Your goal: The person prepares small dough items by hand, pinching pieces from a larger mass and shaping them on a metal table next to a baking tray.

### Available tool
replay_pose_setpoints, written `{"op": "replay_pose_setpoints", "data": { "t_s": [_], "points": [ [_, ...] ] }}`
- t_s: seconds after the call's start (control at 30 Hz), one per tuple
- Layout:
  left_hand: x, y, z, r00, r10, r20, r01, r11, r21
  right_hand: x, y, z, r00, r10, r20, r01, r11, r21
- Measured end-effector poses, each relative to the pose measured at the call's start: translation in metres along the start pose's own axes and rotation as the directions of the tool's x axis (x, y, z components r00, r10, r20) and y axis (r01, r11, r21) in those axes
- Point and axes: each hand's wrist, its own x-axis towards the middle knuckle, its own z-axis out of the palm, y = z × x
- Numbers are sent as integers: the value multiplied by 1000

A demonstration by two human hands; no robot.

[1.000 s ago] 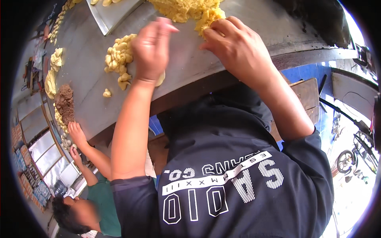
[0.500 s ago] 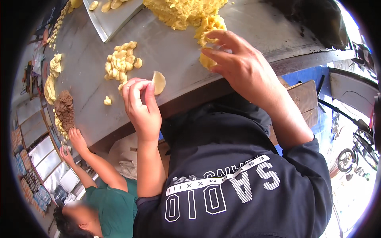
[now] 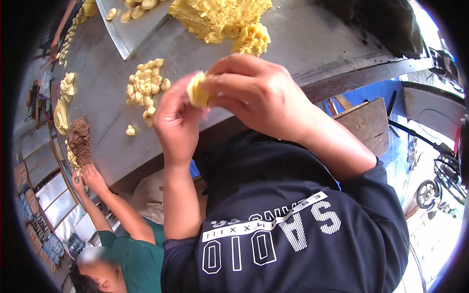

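My left hand (image 3: 175, 124) is closed on a pale, flattened dough disc (image 3: 191, 88), slightly blurred by motion, above the table's near edge. Against it presses my right hand (image 3: 268, 90), fingers bunched around a lump of yellow filling (image 3: 201, 94). How far the filling sits inside the dough is hidden by the fingers. Just beyond my right hand lies a large crumbly yellow mound (image 3: 215, 22), with a smaller clump (image 3: 253, 39) at its near end. To the left of my hands is a pile of small pale dough balls (image 3: 145, 80).
A metal tray (image 3: 122, 41) holding round pieces stands at the far left of the grey table (image 3: 190, 53). A single dough bit (image 3: 130, 130) lies near the edge. Further left, a co-worker's hands (image 3: 90, 177) are beside a brown mound (image 3: 79, 141). Dark sheeting (image 3: 391, 29) covers the far right.
My right hand has moved left from the yellow clump to the dough disc, bringing some yellow filling. The disc has tilted in my left hand. The co-worker's hands have shifted closer together.
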Motion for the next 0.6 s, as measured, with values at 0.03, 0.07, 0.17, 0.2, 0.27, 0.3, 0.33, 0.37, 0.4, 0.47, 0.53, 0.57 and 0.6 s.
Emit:
{"op": "replay_pose_setpoints", "data": {
  "t_s": [0.03, 0.07, 0.17, 0.2, 0.27, 0.3, 0.33, 0.37, 0.4, 0.47, 0.53, 0.57, 0.6],
  "points": [
    [4, -4, -3, 997, 63, 47, -66, 995, 75, -1, -1, 1, 1000, 1, -1, -1, 1000, 3],
    [7, -7, -2, 973, 223, 64, -232, 945, 230, -1, -1, 2, 997, 49, 63, -49, 999, 3],
    [9, -2, 9, 930, 359, 85, -359, 831, 425, -7, 4, 7, 991, 61, 115, -64, 998, 20],
    [10, 0, 12, 936, 346, 63, -332, 813, 479, -9, 6, 8, 995, 25, 99, -30, 999, 44],
    [15, 0, 15, 919, 392, 46, -360, 785, 504, -11, -3, 13, 992, -22, 124, 28, 998, -51],
    [17, -2, 18, 897, 440, 33, -388, 751, 534, -13, -7, 15, 986, -71, 148, 92, 986, -141],
    [19, -5, 19, 858, 513, 33, -450, 717, 532, -14, -8, 15, 982, -51, 183, 81, 984, -160],
    [16, -4, 16, 858, 512, 31, -448, 718, 532, -13, -5, 12, 981, -51, 186, 81, 984, -160],
    [11, -3, 10, 911, 401, 94, -401, 811, 426, -10, -1, 8, 978, -38, 204, 54, 996, -74],
    [14, 10, 4, 913, 332, 239, -380, 904, 196, -5, -4, -1, 974, 58, 218, -69, 997, 42],
    [11, 6, 1, 923, 269, 274, -311, 942, 126, 0, -8, 1, 987, 56, 153, -53, 998, -26],
    [10, 6, 0, 926, 208, 316, -237, 970, 59, 3, -9, 4, 995, 50, 86, -42, 994, -96],
    [11, 8, -2, 910, 216, 353, -288, 943, 166, 2, -7, 11, 995, 71, 65, -66, 994, -84]
  ]
}}
